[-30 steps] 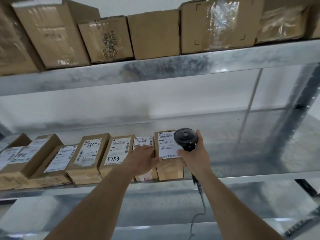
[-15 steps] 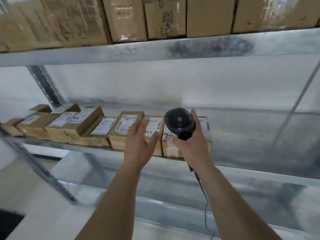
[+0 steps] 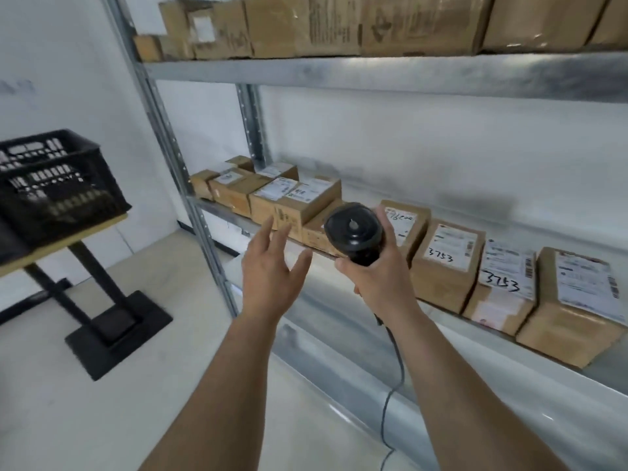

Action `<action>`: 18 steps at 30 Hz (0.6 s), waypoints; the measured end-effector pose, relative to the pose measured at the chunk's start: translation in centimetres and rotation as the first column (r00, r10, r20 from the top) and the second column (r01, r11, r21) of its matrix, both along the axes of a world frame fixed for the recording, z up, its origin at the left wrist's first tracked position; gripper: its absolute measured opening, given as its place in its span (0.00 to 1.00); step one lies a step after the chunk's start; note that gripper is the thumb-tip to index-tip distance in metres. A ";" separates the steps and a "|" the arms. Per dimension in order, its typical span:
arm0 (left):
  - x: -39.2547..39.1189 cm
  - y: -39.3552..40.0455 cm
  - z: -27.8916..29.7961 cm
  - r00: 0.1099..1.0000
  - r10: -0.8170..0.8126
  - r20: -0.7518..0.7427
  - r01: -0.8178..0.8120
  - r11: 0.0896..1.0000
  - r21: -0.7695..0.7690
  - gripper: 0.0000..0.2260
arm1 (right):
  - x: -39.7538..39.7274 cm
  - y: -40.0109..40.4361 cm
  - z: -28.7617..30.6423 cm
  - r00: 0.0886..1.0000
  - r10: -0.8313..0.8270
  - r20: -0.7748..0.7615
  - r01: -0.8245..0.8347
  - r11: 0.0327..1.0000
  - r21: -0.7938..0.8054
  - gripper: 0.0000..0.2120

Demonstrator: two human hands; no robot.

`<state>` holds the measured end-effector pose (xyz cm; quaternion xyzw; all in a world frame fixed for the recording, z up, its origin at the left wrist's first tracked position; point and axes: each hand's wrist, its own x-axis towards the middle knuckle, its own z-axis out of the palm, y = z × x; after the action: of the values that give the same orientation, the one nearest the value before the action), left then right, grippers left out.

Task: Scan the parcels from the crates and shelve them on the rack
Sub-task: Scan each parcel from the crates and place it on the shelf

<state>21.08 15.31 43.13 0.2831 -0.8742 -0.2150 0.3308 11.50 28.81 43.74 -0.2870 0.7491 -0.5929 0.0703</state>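
The right hand (image 3: 375, 283) grips the black handheld barcode scanner (image 3: 355, 234) by its handle, round head tipped up toward the camera, thin dark cable (image 3: 390, 396) trailing down beneath the wrist. The left hand (image 3: 272, 277) hangs in the air just beside it, fingers spread and relaxed, holding nothing. Behind both hands, the row of small brown cardboard parcels with white labels (image 3: 448, 256) sits on the middle shelf of the grey galvanised metal rack (image 3: 407, 74), two labels hand-marked 3753. Larger brown cardboard boxes (image 3: 339, 25) fill the shelf above. Off to the left, a black slotted plastic crate (image 3: 51, 185) rests on a wooden-topped stand with a black post and base (image 3: 112, 321); its contents are out of sight.
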 end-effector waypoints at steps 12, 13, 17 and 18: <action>10.0 -18.0 0.5 0.973 0.221 0.060 -0.219 0.975 -0.047 0.28 | 6.8 -19.7 1.0 0.963 0.271 0.002 -0.271 0.962 -0.029 0.47; 10.8 -19.3 0.5 0.971 0.232 0.065 -0.229 0.972 -0.051 0.29 | 7.4 -21.3 1.0 0.957 0.290 0.000 -0.290 0.957 -0.028 0.47; 14.1 -24.0 0.4 0.954 0.285 0.093 -0.280 0.958 -0.068 0.31 | 9.8 -27.2 0.9 0.932 0.363 -0.003 -0.363 0.931 -0.038 0.47; 14.8 -25.1 0.3 0.948 0.300 0.101 -0.295 0.953 -0.066 0.32 | 10.4 -28.5 0.9 0.923 0.386 -0.005 -0.385 0.922 -0.030 0.47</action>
<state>35.89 -9.78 43.40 0.4146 -0.8435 -0.1248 0.3179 21.92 0.31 44.65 -0.4293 0.6689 -0.5791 0.1817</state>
